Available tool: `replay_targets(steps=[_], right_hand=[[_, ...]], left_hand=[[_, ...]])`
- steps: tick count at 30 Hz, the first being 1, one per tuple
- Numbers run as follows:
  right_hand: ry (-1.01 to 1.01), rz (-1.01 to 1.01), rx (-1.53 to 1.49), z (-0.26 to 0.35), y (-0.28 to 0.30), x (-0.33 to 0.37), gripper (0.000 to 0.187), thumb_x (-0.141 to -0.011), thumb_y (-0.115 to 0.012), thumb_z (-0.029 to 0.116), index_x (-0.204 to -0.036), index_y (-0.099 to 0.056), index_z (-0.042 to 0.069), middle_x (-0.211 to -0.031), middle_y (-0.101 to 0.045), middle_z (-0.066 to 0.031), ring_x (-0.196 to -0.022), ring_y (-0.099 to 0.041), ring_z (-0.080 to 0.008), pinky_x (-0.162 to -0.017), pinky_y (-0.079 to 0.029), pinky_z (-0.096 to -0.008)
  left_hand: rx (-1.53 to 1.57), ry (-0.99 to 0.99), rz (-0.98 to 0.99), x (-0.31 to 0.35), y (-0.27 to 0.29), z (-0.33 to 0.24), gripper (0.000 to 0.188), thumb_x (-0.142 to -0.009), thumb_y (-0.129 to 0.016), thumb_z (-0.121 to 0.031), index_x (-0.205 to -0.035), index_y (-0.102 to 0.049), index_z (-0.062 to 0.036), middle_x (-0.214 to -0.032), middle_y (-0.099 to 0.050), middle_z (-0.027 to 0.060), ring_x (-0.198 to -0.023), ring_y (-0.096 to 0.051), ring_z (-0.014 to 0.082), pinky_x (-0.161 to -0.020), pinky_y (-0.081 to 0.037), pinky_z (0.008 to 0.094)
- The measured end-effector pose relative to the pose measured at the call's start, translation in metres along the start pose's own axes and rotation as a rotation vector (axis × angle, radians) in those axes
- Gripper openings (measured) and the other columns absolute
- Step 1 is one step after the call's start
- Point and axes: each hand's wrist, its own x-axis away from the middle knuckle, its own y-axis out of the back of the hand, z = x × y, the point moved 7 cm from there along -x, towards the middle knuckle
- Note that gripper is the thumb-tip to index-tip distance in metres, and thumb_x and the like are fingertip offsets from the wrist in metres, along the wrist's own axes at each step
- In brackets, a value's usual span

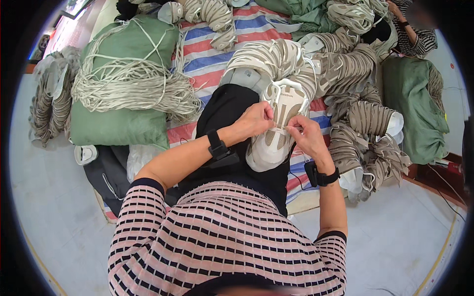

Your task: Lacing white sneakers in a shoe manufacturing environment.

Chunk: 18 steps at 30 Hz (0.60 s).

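Observation:
A white and beige shoe upper (269,154) rests over my black-trousered lap, its rounded toe toward me. Across its throat, near the lower eyelets, runs a pale shoelace (279,129). My left hand (256,120) is closed in a pinch at the lace on the left side of the throat. From the right, my right hand (308,136) pinches the lace with thumb and forefinger. The fingertips are close together, just apart over the upper. Behind it, a curved stack of nested uppers (269,59) leans against its far end.
To the left, a big bundle of pale laces (128,84) lies over a green sack (118,127). More stacked uppers (373,118) crowd the right side, by another green sack (410,108). A striped sheet (202,61) lies beneath. A co-worker's arm (406,27) shows at far right.

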Motion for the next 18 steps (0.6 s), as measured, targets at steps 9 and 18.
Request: replay_targets(steps=[9,18], right_hand=[[0.023,-0.026,0.105,0.003,-0.002,-0.007,0.010,-0.071,-0.063,0.005,-0.078,-0.059,-0.001,-0.071,-0.059,-0.0141,-0.065,-0.058,-0.0294,-0.059,-0.045,-0.0340],[-0.077,-0.055,-0.146,-0.012,-0.009,0.010,0.009,-0.078,-0.062,0.004,-0.085,-0.059,-0.001,-0.075,-0.058,-0.0016,-0.068,-0.053,-0.0100,-0.062,-0.044,-0.0235]], left_hand=[[-0.057,0.066,0.003,-0.007,-0.001,0.000,0.018,-0.069,-0.065,-0.004,-0.073,-0.048,-0.0021,-0.063,-0.053,0.0028,-0.050,-0.052,0.0098,-0.046,-0.043,0.0235],[-0.263,-0.135,0.044,0.009,0.002,-0.018,0.020,-0.074,-0.063,-0.007,-0.085,-0.047,-0.0025,-0.066,-0.054,0.0077,-0.058,-0.056,0.0191,-0.053,-0.045,0.0304]])
